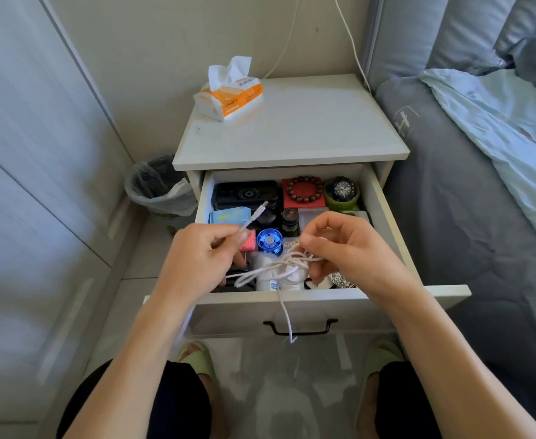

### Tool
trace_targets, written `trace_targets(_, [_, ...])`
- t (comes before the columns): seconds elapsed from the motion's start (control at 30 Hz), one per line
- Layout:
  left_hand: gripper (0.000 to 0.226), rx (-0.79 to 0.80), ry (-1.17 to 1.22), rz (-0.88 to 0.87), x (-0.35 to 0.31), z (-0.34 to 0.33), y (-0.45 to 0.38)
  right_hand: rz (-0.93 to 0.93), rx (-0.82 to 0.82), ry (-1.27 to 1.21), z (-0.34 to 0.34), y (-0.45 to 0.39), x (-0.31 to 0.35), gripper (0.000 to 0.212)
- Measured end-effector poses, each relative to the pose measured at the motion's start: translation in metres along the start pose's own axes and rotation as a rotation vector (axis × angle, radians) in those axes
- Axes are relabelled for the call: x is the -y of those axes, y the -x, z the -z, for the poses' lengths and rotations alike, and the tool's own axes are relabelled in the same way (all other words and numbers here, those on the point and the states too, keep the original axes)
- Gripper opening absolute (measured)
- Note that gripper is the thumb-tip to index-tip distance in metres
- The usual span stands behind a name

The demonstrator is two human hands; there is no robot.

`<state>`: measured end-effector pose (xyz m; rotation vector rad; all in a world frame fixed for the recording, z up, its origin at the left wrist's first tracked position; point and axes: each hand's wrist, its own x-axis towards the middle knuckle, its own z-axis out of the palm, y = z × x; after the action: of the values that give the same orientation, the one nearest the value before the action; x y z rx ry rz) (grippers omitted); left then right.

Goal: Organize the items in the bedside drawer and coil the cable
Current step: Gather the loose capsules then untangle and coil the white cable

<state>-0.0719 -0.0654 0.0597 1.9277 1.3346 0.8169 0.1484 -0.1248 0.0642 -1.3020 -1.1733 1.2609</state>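
Coiling is the step in hand: you hold the white cable [273,269] over the open bedside drawer [292,307], both hands raised above its front half. On the left, your left hand [197,258] pinches the cable near its plug end between thumb and curled fingers, the connector [261,206] pointing up and away toward the black case [246,194] at the back. Between the hands, several loose strands sag across the jumble of small items, and one tail drops over the drawer front past the black handle [299,327]. On the right, your right hand [345,248] has its fingers curled around the gathered loops, thumb pressed near the bundle. The loops look uneven, so the next move likely calls for drawing up the hanging tail and laying each turn evenly. The drawer's contents appear still unsorted.
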Motion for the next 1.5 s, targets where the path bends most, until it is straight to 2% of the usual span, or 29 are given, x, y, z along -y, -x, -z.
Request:
trace_targets(0.07, [0.022,0.074,0.078,0.077,-0.008,0.005,0.018,0.005,0.03,-0.018,-0.002,0.004,-0.001,0.006])
trace_targets(0.17, [0.022,0.098,0.153,0.153,-0.018,0.014,0.046,0.025,0.062,-0.035,-0.003,0.01,-0.005,0.007])
trace_targets(0.33, [0.024,0.06,0.353,0.262,-0.042,0.033,0.09,0.101,0.159,-0.114,-0.009,0.029,-0.009,0.019])
trace_targets(0.43, [0.025,0.022,0.495,0.343,-0.055,0.035,0.127,0.153,0.197,-0.183,-0.019,0.048,-0.013,0.015])
trace_targets(0.53, [0.024,-0.02,0.541,0.421,-0.051,0.026,0.148,0.195,0.189,-0.221,-0.021,0.066,-0.015,0.011])
trace_targets(0.63, [0.019,-0.014,0.498,0.502,-0.036,0.006,0.155,0.221,0.152,-0.143,-0.016,0.076,-0.017,0.018])
trace_targets(0.7, [0.014,-0.017,0.256,0.456,-0.021,-0.009,0.158,0.211,0.154,-0.048,-0.013,0.083,-0.02,0.017])
trace_targets(0.77, [0.019,-0.051,0.044,0.311,-0.018,-0.018,0.157,0.179,0.142,0.034,-0.011,0.089,-0.023,0.022])
trace_targets(0.87, [0.026,-0.008,0.091,0.07,-0.034,-0.02,0.146,0.167,0.145,0.079,-0.012,0.094,-0.025,0.026])
trace_targets(0.93, [0.027,0.072,0.064,-0.026,-0.047,-0.025,0.136,0.183,0.177,0.046,-0.013,0.096,-0.023,0.028])
trace_targets(1.0, [0.023,0.069,0.023,-0.084,-0.05,-0.034,0.125,0.18,0.175,0.008,-0.01,0.096,-0.024,0.031])
trace_targets(1.1, [0.011,-0.023,0.1,-0.069,-0.045,-0.041,0.117,0.149,0.176,0.012,-0.006,0.095,-0.027,0.04])
trace_targets(1.17, [0.002,-0.041,0.203,-0.015,-0.04,-0.042,0.116,0.169,0.165,0.083,-0.006,0.095,-0.029,0.038])
trace_targets(1.27, [0.004,0.084,0.283,0.054,-0.034,-0.049,0.111,0.16,0.128,0.174,-0.005,0.092,-0.035,0.021])
trace_targets(1.4, [0.007,0.199,0.316,0.061,-0.03,-0.055,0.106,0.136,0.071,0.239,-0.007,0.089,-0.037,0.009])
trace_targets(1.5, [0.015,0.3,0.399,0.104,-0.031,-0.055,0.099,0.195,-0.016,0.486,-0.011,0.088,-0.04,0.005])
